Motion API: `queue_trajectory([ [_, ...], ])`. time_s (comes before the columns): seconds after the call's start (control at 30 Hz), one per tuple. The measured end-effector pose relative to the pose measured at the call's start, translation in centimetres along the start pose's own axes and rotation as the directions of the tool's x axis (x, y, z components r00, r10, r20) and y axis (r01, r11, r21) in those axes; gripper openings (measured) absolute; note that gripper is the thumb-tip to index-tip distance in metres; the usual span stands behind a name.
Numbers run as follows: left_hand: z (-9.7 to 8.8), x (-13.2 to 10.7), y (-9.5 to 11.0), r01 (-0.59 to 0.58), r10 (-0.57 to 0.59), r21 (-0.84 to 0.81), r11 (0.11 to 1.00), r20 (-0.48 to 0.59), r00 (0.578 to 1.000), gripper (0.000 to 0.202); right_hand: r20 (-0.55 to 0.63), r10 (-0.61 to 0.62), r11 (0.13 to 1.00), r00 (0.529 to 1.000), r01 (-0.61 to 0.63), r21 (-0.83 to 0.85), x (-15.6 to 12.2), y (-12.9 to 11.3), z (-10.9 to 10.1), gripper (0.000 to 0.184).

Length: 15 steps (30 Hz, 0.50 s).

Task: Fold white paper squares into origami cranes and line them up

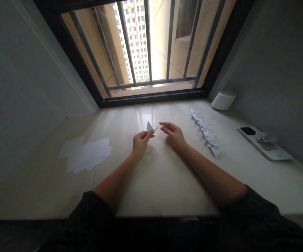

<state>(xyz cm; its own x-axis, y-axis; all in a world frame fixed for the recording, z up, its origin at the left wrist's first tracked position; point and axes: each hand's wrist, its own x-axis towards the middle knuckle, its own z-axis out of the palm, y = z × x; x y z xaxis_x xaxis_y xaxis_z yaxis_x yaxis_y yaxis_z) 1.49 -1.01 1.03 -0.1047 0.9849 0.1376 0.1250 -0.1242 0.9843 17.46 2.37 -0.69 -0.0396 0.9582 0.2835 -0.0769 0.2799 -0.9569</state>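
Observation:
Between the thumb and fingers of my left hand (pixel 141 140) is a small white paper crane (pixel 149 126), raised a little above the pale sill. One peak of the paper points up, and a thin point sticks out to the right. Just past that thin point is my right hand (pixel 174 134), its thumb and index finger slightly apart with nothing visible between them. To the right stands a row of several folded paper cranes (pixel 206 133). A loose stack of white paper sheets (pixel 88 154) lies to the left of my left hand.
A phone (pixel 265 143) with a round grip on its back lies at the right, by the wall. Near the window's right corner sits a white rounded object (pixel 223 100). The barred window (pixel 153 94) closes off the far side of the sill (pixel 156 189).

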Motion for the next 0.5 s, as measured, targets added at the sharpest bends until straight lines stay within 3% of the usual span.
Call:
queue_trajectory([
  [0.17,0.0,0.1,-0.2,-0.008,0.007,0.007,1.0,0.046,0.999,0.035,0.113,-0.058,0.99,0.992,0.071,-0.119,0.2,-0.4,-0.6,0.025],
  [0.5,-0.2,0.3,-0.4,0.015,-0.013,-0.012,1.0,0.107,0.994,0.033,0.149,-0.103,0.97,0.983,0.133,-0.206,0.2,-1.1,-0.6,0.022],
])
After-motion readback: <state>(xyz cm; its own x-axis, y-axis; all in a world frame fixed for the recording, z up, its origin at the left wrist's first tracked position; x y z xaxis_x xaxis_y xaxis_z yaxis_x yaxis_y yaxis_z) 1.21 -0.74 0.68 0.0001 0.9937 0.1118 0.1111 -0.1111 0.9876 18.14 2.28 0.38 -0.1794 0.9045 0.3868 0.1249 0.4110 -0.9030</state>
